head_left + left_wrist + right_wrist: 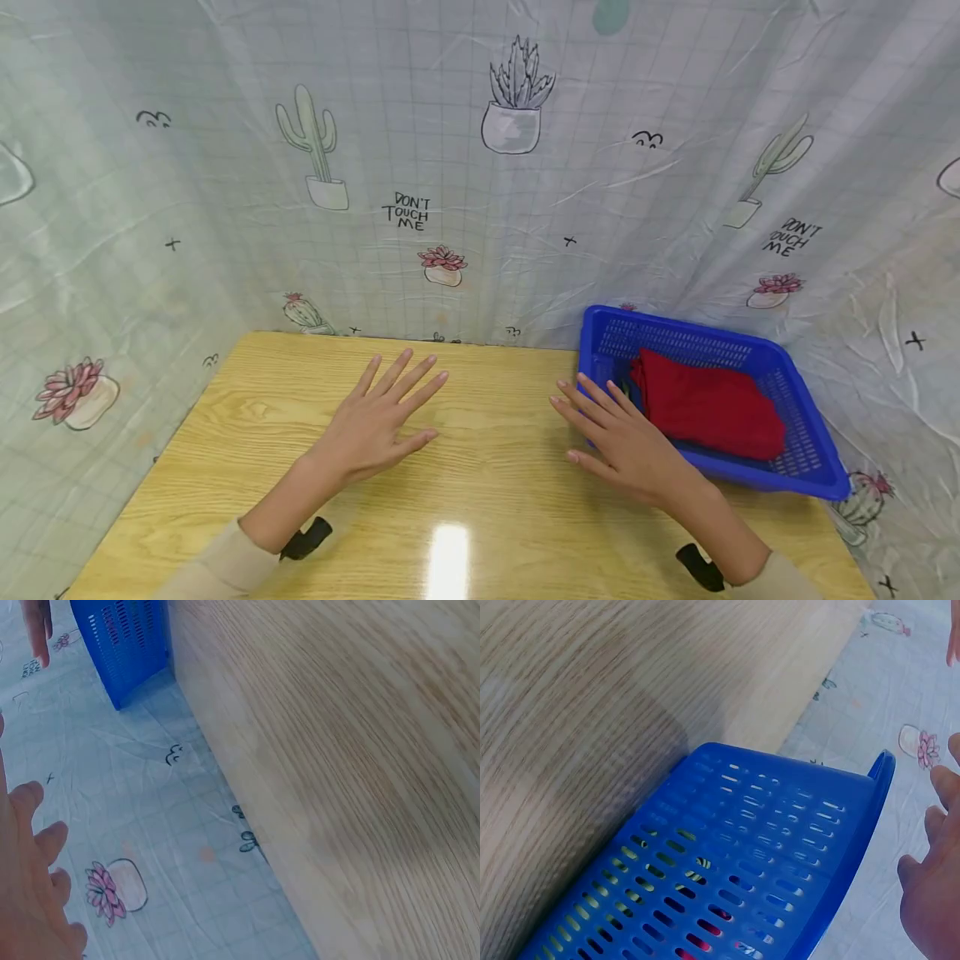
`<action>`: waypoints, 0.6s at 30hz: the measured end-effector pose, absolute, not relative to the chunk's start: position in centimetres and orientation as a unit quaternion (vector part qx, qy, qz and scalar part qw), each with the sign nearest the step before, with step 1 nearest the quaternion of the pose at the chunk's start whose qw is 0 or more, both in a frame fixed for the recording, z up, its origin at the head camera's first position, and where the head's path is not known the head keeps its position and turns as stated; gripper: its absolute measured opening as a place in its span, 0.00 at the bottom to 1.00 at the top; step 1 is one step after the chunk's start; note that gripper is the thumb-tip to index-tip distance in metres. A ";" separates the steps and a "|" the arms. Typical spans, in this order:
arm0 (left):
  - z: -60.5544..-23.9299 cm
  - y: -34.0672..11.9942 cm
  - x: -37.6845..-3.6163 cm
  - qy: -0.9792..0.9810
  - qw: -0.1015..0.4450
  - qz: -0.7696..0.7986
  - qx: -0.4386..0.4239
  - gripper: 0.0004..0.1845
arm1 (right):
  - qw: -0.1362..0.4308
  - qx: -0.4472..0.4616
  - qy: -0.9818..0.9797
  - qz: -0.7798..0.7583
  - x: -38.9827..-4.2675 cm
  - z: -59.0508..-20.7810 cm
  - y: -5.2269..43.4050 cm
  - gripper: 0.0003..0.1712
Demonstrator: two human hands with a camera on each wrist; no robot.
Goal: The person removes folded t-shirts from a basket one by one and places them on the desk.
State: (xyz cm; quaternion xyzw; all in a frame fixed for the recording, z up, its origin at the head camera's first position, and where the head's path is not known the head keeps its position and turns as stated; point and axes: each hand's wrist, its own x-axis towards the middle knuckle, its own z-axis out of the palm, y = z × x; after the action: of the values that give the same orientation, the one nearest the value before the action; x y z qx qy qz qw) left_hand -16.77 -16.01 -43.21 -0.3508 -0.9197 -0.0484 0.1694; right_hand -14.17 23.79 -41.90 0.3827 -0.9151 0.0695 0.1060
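Note:
My left hand [378,421] lies flat on the wooden table [480,500], fingers straight and spread, holding nothing. My right hand [618,437] is also flat and spread, its fingers reaching the left wall of a blue plastic basket [806,475]; whether it rests on the table or hovers just above I cannot tell. A folded red cloth [708,404] lies in the basket, over something darker at its left edge. The left wrist view catches my left fingers [34,892] and a corner of the basket [124,645]. The right wrist view shows the basket's slotted wall [727,877] and my right fingers [934,892].
A cactus-print curtain [480,167] hangs round the table at the back and both sides. The basket sits at the table's far right corner, close to the curtain. A bright light glare [448,558] shows on the wood near the front edge.

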 end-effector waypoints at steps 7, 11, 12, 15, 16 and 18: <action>-43.0 -14.5 -17.0 -0.919 0.160 -0.063 -0.355 0.39 | 0.105 0.376 -0.918 0.067 -14.3 -41.7 24.5 0.41; -42.8 -13.2 -17.2 -0.916 0.156 -0.075 -0.361 0.39 | 0.092 0.360 -0.926 0.064 -14.2 -41.6 25.0 0.40; -42.8 -12.9 -17.2 -0.915 0.158 -0.077 -0.363 0.39 | 0.089 0.356 -0.928 0.063 -14.1 -41.5 25.1 0.40; -42.5 -11.8 -17.4 -0.911 0.159 -0.085 -0.372 0.39 | 0.088 0.346 -0.932 0.058 -14.1 -41.3 25.6 0.40; -42.5 -11.4 -17.5 -0.909 0.161 -0.086 -0.375 0.39 | 0.088 0.343 -0.933 0.058 -14.1 -41.2 25.8 0.40; -42.3 -10.7 -17.6 -0.906 0.164 -0.089 -0.379 0.39 | 0.090 0.340 -0.934 0.058 -14.0 -41.0 26.1 0.39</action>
State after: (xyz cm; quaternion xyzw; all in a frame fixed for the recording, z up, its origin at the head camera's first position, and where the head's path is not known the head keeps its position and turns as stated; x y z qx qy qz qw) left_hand -17.55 -10.71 -42.31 -0.3789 -0.9065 -0.0891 0.1637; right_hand -14.00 26.06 -41.05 0.3401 -0.9343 0.0578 0.0903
